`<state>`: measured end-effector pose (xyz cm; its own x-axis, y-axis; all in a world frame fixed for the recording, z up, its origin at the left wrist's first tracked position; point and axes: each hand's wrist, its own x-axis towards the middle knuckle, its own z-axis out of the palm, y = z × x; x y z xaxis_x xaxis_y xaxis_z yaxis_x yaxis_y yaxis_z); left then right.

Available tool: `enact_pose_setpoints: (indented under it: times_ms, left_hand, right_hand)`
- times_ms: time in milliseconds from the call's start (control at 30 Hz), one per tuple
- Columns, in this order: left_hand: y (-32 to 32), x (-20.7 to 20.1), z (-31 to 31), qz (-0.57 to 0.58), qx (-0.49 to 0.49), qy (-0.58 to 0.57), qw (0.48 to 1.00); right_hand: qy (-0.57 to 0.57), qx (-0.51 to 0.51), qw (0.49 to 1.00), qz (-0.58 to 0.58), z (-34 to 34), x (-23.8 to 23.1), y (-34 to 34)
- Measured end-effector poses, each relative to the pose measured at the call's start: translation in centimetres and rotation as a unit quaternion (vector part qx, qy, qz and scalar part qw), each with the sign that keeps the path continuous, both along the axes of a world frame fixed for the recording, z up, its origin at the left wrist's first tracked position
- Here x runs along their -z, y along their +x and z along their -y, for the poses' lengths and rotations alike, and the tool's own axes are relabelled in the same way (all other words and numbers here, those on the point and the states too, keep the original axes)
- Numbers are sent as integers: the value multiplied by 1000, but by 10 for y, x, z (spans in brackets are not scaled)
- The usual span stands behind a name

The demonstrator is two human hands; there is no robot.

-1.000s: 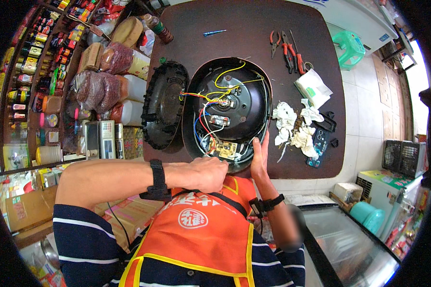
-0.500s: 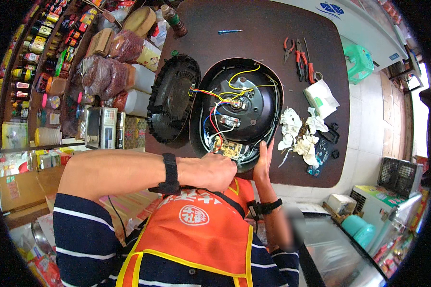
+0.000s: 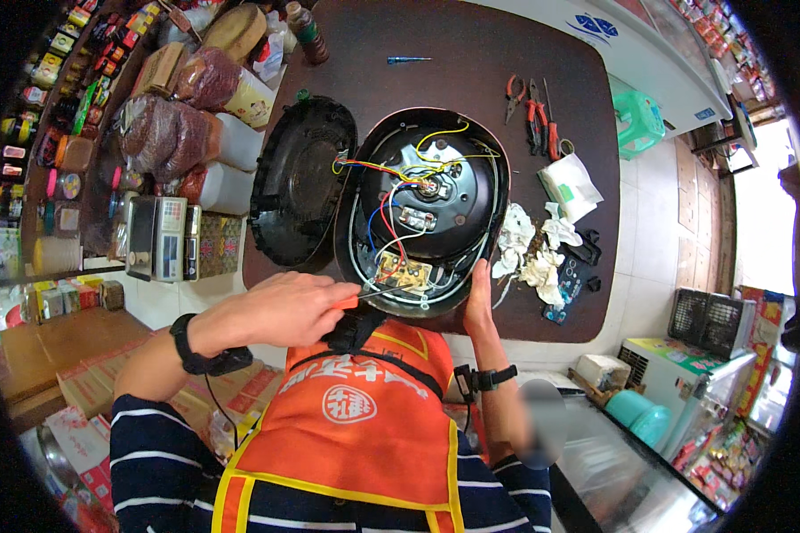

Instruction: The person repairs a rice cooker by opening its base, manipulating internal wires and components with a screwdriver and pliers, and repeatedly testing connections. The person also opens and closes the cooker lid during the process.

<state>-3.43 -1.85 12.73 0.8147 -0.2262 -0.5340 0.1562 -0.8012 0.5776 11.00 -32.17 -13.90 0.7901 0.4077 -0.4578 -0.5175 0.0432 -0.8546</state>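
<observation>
An opened electric cooker (image 3: 471,213) lies on the table with its black underside up, showing coloured wires and a small circuit board (image 3: 404,272) near its front. My left hand (image 3: 284,309) is closed round the orange handle of a screwdriver (image 3: 345,299). The shaft points right, over the cooker's front edge by the board; where the tip sits is hard to see. My right hand (image 3: 479,302) grips the cooker's right front rim, thumb up, with some fingers hidden behind its side. A detached black base cover (image 3: 300,186) lies left of the cooker, joined to it by wires.
On the dark table (image 3: 364,89), pliers (image 3: 536,120) and a blue screwdriver (image 3: 409,59) lie farther back. Crumpled tissues (image 3: 540,271), a tissue pack (image 3: 571,188) and a blue circuit panel (image 3: 567,289) sit at right. A bottle (image 3: 307,34) stands at the far left.
My left hand has moved left and back from the cooker's front edge, and the screwdriver in it now shows. My right hand stays on the rim. The whole view has shifted slightly.
</observation>
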Motion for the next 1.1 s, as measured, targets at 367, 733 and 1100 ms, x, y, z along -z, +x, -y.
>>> enact_pose_setpoints:
  times_ms: [367, 733, 1100]
  left_hand:
    - [-56, -7, -63, -2, -67, -38, 997]
    - [-60, 0, -75, 75, -105, 80, 988]
    - [-86, 4, -94, 83, -138, 17, 987]
  right_hand:
    - [2, -17, 997, -75, 13, 19, 0]
    - [-11, -47, 994, -102, 8, -21, 0]
    - [-14, -39, 993, -108, 9, -26, 0]
